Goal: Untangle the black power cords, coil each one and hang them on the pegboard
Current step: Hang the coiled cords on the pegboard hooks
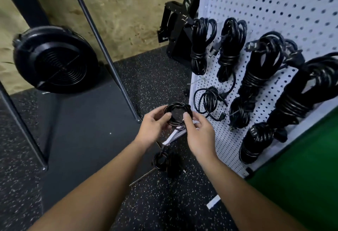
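at the centre of the frame one coiled cord (178, 115) is gripped on both sides, left hand (152, 127) and right hand (198, 135) with fingers curled round its ring. seven cord bundles hang on the white pegboard (274, 11) at right. one more bundle (168, 162) lies below on the black speckled floor (164, 203). a black fan (54, 58) stands upper left before a plywood wall (128, 11); green surface (301, 176) lower right.

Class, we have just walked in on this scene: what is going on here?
A person holds a coiled black cord in both hands, left hand and right hand, beside a white pegboard. Several bundled cords already hang there. Another cord lies on the speckled floor.
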Available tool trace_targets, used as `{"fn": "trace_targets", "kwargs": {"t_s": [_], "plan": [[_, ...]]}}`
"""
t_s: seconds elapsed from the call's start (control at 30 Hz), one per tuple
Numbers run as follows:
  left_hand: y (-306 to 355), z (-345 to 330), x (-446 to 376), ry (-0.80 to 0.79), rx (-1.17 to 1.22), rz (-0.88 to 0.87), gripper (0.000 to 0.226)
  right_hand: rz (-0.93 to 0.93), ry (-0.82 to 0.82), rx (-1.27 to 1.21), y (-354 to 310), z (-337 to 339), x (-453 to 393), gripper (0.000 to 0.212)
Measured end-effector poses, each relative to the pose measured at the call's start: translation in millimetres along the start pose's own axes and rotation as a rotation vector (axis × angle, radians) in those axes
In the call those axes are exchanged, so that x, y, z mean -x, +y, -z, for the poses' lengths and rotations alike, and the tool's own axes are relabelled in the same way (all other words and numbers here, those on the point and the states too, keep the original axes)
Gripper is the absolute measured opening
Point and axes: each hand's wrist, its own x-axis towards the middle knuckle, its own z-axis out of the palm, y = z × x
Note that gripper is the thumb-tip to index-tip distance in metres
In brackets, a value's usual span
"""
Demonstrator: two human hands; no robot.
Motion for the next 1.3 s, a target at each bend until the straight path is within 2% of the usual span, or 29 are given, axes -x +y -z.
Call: {"fn": "trace_targets", "kwargs": {"t_s": [0.07, 0.17, 0.4, 0.63, 0.8, 1.0, 1.1, 1.23, 1.3], "plan": [[15, -6, -19, 0.001, -0.014, -0.033, 0.026, 0.009, -0.016, -0.02, -7, -4, -6, 0.073], [29, -13, -46, 0.012, -0.035, -0.07, 0.022, 0.023, 0.028, -0.087, -16, -11, -20, 0.086], [30, -29, -96, 0.081, 0.001, -0.084, 0.02, 0.053, 0.087, -0.174, -33, -21, -54, 0.069], [6, -56, -123, 0.041, -0.026, 0.003, 0.025, 0.066, 0.071, -0.035, -18, -24, -42, 0.079], [-9, -60, -127, 0.034, 0.032, 0.054, 0.022, 0.065, 0.026, -0.005, 4, -15, -21, 0.074], [-15, -48, -110, 0.003, 0.044, 0.116, 0.038, 0.062, -0.096, 0.088, 47, -4, -8, 0.044], [-43, -19, -88, 0.048, -0.023, 0.169, 0.04, 0.018, -0.237, 0.195, 87, 2, -5, 0.029], [-108, 24, -43, 0.151, -0.189, 0.315, 0.023, -0.113, -0.399, 0.383, 158, 2, -8, 0.037], [-139, 43, -20, 0.181, -0.353, 0.374, 0.014, -0.176, -0.469, 0.448, 185, 0, -11, 0.045]]}}
